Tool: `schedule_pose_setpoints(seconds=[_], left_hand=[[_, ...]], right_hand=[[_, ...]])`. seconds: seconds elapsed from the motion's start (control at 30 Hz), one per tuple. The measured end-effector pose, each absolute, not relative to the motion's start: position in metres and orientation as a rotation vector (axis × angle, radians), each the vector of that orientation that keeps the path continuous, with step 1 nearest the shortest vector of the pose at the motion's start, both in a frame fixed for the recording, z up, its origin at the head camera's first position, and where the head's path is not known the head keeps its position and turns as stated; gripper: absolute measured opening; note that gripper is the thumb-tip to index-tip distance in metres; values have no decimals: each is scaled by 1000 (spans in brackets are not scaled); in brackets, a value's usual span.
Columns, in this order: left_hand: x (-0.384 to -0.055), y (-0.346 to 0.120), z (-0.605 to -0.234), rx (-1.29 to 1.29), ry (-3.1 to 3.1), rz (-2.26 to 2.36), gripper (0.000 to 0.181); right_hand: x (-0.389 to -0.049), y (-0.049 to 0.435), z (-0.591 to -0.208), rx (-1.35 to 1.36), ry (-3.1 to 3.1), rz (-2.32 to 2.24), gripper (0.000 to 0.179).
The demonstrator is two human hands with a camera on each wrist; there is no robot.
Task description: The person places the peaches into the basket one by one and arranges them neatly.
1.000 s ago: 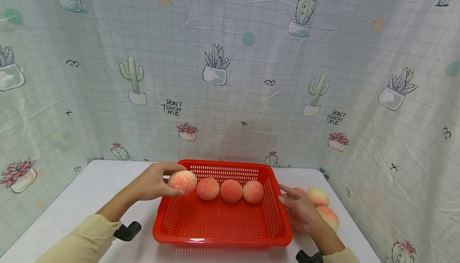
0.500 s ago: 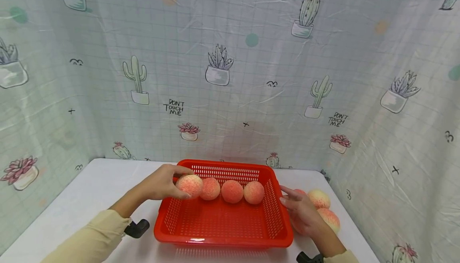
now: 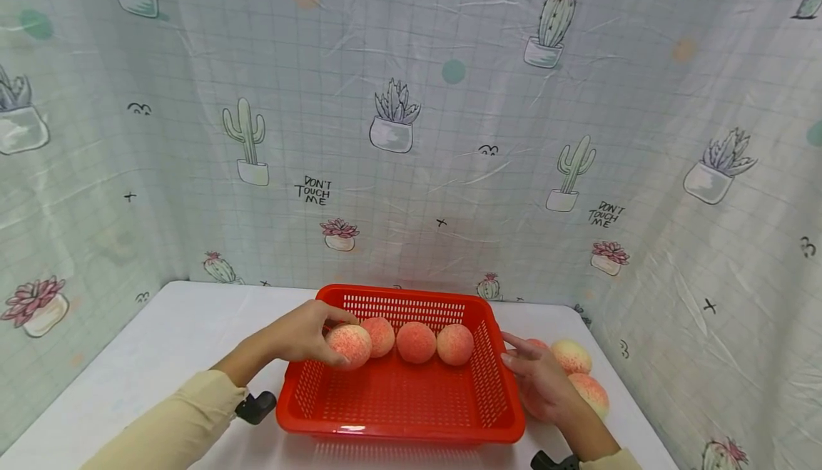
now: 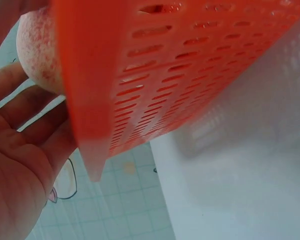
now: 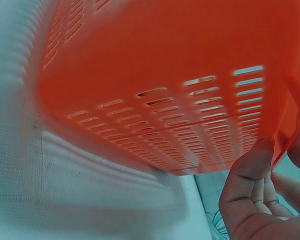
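My left hand [image 3: 300,334] grips a pale peach [image 3: 349,346] speckled with red, thumb and fingers round its sides. It holds the peach inside the left end of a red plastic basket [image 3: 398,430]. A row of 3 peaches stands along the basket's back; the nearest, a redder peach [image 3: 379,336], is partly hidden behind the held one. In the left wrist view the basket's side covers part of the held peach [image 4: 37,52]. My right hand [image 3: 541,382] holds the basket's right rim, with digits on both sides of the rim [image 5: 293,135] in the right wrist view.
Several more peaches, among them a yellowish peach [image 3: 571,356] and a peach [image 3: 589,394] below it, lie on the white table [image 3: 212,320] right of the basket, partly behind my right hand. A cactus-print curtain [image 3: 411,192] encloses the table's back and sides.
My left hand has moved right and lower with its peach, from over the basket's left rim to inside it, close to the row. My right hand stays at the right rim.
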State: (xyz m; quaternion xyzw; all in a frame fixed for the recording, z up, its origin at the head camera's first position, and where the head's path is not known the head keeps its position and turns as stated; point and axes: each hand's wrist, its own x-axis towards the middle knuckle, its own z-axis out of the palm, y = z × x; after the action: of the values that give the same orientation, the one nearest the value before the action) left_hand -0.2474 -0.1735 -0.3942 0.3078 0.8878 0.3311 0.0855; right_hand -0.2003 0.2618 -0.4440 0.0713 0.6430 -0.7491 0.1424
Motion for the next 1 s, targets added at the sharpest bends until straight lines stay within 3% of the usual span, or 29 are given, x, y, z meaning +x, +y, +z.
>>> schedule_pose_setpoints(seconds=[1.0], left_hand=[[-252, -170, -411, 968, 2779, 643, 52]], right_hand=[[-202, 263, -443, 242, 1836, -2162, 70]])
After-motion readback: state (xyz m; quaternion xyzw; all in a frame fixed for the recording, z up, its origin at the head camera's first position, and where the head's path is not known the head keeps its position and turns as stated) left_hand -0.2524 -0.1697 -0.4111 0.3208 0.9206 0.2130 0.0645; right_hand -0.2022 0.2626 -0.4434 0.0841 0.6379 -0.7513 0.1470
